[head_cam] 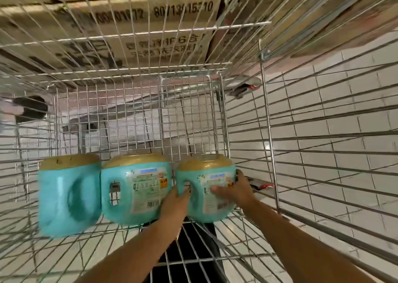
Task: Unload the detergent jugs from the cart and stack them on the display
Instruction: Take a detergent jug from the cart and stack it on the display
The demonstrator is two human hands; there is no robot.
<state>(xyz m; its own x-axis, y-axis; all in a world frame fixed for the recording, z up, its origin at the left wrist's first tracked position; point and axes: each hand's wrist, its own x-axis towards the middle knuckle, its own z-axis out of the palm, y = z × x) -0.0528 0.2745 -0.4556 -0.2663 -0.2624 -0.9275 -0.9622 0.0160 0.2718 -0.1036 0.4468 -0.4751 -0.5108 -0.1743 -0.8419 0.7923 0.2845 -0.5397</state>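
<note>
We see cart floor point(247, 231): wire grid | on it, one row from left edge to right edge, gold caps toward far edge | left jug point(69, 196) touching middle jug point(135, 188) | right jug point(206, 196) just beside it

The three jugs point(120, 207) are teal with gold caps point(133, 158); two carry white labels point(146, 192) with an orange square. The cart point(267, 119) is silver wire grid. At 12 o'clock, brown boxes point(163, 35) bear black print. The floor point(312, 119) is white tile.
</note>
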